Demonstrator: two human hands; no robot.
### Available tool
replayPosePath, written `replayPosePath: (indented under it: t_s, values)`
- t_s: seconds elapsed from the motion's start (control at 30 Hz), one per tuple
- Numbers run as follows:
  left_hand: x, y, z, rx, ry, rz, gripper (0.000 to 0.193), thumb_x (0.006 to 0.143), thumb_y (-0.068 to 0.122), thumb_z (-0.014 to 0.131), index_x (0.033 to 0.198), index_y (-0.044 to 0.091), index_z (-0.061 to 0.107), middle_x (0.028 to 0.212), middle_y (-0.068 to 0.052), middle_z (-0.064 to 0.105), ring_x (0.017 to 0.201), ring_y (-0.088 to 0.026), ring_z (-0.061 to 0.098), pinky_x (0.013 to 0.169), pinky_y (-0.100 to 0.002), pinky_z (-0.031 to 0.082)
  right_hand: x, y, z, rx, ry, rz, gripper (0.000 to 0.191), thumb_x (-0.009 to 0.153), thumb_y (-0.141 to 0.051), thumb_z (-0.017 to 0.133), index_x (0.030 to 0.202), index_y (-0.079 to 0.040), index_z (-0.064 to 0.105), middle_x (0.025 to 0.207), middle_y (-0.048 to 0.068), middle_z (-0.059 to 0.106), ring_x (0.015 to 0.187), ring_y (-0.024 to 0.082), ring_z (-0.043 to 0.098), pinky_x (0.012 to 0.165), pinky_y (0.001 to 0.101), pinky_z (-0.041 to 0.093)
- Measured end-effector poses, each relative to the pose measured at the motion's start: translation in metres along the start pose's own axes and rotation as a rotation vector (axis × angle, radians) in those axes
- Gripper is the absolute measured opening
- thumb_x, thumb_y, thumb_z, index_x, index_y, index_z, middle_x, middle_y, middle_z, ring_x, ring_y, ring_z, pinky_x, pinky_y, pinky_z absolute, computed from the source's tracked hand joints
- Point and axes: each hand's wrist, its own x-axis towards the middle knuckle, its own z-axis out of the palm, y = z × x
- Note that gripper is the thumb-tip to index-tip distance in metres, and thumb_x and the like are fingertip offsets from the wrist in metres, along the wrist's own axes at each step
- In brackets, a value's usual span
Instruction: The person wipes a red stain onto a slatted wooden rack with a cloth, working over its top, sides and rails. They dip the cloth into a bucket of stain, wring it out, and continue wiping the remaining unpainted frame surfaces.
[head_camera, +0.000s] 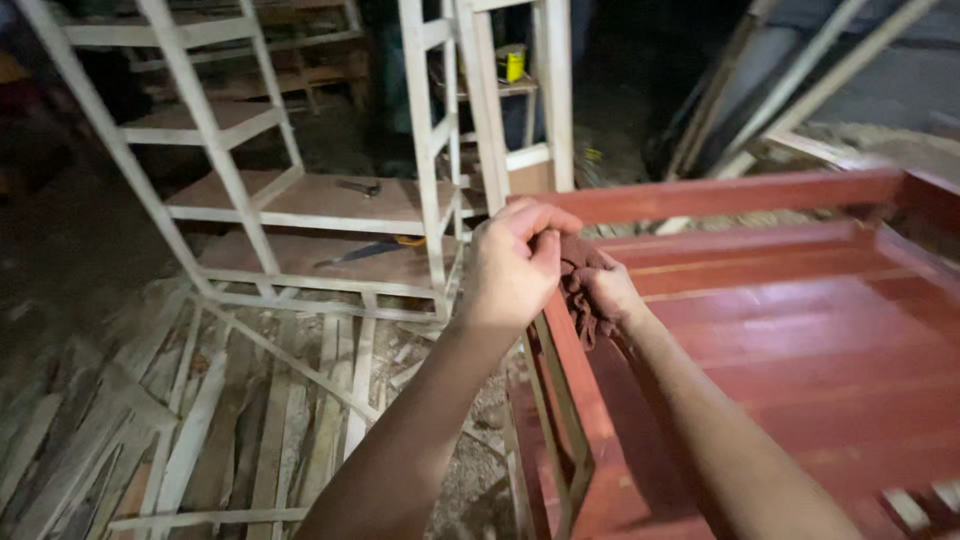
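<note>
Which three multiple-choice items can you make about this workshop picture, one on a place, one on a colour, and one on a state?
1. Where is the cloth?
A. On the floor
B. At the corner of the stained frame, between both hands
C. On the unpainted shelf

2. What colour is the stained frame?
A. Reddish brown
B. Blue
C. White

3. How is the right hand?
A. Open and flat
B. Hidden from view
C. Closed in a grip on the cloth

Answers:
1 B, the left hand and the right hand meet on the cloth at the frame's corner.
2 A, its rails and slats look reddish brown beside the pale shelf.
3 C, its fingers curl around the bunched cloth.
</note>
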Motion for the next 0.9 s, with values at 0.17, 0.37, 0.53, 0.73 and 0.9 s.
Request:
replayPosePath:
  t_s: [0.17,0.37,0.53,0.73,0.9]
  values:
    - [-0.008,0.024,0.010,-0.033,-0.030,-0.033,0.018,0.087,-0.006,0.061,0.092,0.005,0.074,0.092,-0.008,0.071,0.084,-0.020,0.072,0.076,-0.029,0.057,-0.071,-0.021,-0.010,0.103,-0.012,-0.027,0.043,0.078,0.009,0.052,0.118,0.000,0.063,0.077,0.006,0.064,0.053,0.013,0.053,0.042,0.0268,0.038]
    - [-0.022,0.054,0.021,-0.082,0.012,-0.045,0.017,0.087,-0.004,0.061,0.090,0.005,0.075,0.091,-0.008,0.073,0.082,-0.020,0.072,0.074,-0.029,0.056,-0.151,-0.033,-0.026,0.060,-0.117,-0.033,0.071,0.069,0.011,0.045,0.137,-0.004,0.064,0.102,0.007,0.074,0.052,0.008,0.048,0.042,0.0224,0.036]
    - [-0.026,0.071,0.014,-0.091,0.086,0.006,0.018,0.089,-0.005,0.061,0.093,0.006,0.075,0.095,-0.006,0.075,0.089,-0.018,0.074,0.080,-0.027,0.057,-0.197,-0.040,-0.031,0.020,-0.079,-0.025,0.051,0.085,0.000,0.049,0.134,0.000,0.064,0.130,0.010,0.072,0.097,0.009,0.076,0.077,0.0232,0.062]
    - [-0.053,0.096,0.015,-0.068,0.087,-0.083,0.017,0.086,-0.005,0.064,0.091,0.006,0.076,0.093,-0.007,0.075,0.086,-0.020,0.073,0.079,-0.028,0.056,-0.240,-0.055,-0.039,-0.012,-0.121,-0.057,0.051,0.075,0.004,0.057,0.124,0.000,0.069,0.107,0.011,0.074,0.085,0.019,0.069,0.070,0.0315,0.056]
    - [-0.071,0.109,0.002,-0.002,0.110,-0.130,0.017,0.086,-0.004,0.065,0.090,0.006,0.077,0.093,-0.006,0.076,0.086,-0.018,0.073,0.078,-0.027,0.056,-0.271,-0.090,-0.044,-0.412,0.016,-0.050,0.036,0.081,0.002,0.064,0.115,0.004,0.075,0.096,0.012,0.076,0.077,0.021,0.069,0.064,0.0345,0.056]
